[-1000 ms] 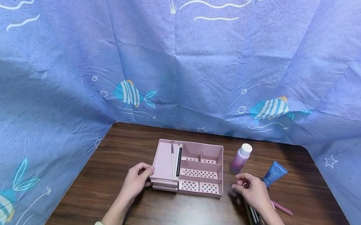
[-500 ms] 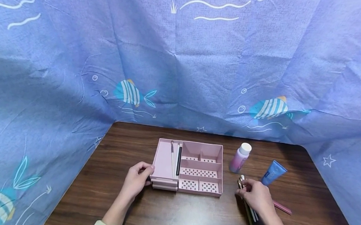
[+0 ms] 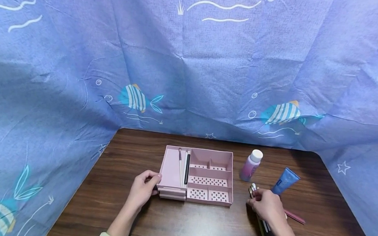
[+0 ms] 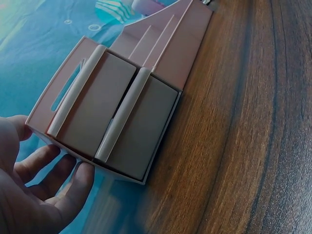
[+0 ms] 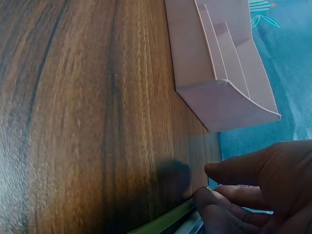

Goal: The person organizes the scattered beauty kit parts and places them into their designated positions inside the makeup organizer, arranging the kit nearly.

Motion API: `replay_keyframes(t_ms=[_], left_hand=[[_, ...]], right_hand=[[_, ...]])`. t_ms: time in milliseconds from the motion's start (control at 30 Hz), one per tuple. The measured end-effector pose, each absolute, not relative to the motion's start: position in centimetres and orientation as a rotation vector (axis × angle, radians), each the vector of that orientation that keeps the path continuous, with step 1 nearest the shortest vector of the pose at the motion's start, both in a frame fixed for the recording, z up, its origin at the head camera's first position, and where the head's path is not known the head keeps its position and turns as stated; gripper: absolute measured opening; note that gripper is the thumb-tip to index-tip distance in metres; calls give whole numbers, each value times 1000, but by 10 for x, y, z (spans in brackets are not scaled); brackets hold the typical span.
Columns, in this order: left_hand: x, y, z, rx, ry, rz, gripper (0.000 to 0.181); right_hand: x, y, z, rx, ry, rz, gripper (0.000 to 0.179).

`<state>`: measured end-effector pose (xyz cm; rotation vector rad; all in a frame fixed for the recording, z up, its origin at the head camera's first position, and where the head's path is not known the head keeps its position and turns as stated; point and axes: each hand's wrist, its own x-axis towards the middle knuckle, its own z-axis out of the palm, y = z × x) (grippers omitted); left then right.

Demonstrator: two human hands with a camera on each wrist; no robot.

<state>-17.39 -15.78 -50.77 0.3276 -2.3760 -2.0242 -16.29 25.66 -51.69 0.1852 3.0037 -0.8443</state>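
A pink desk organizer (image 3: 210, 182) with drawers stands mid-table. My left hand (image 3: 143, 188) holds its left front corner, thumb at the upper edge and fingers along the side (image 4: 53, 180). A thin brush (image 3: 180, 165) and a black pen-like stick (image 3: 187, 169) lie in its left top tray. To the right, my right hand (image 3: 267, 205) is over several slim sticks, among them a green one (image 5: 170, 217) and white ones. Bent fingertips touch the sticks, while the thumb stands apart from them in the right wrist view. The palm hides the sticks' middle.
A pink-purple bottle with a white cap (image 3: 251, 166) stands right of the organizer. Beyond my right hand is a blue tube (image 3: 285, 181), with a dark pink strip (image 3: 295, 216) nearer the front. A blue fish-print cloth (image 3: 193, 66) hangs behind the table.
My right hand has drawn slightly back and right from near the bottle, uncovering the sticks' far ends. In the last half second it has barely moved. My left hand keeps its place.
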Motion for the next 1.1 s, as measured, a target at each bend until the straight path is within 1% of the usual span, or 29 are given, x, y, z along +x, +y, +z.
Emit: replay_keyframes(t_ms=[367,500,1100], left_hand=[[-174,-158,-510,320,-2375,-2022,18],[-174,-159,-510,305,-2367,-2031,18],[-175,-159,-509,307,-2365,-2030,17]], right_hand=[[-166,254,-515,180,3017,-766,18],[-167,253,-515,136,3035,-731,16],[-170,251,-518,83,3062,-659,24]])
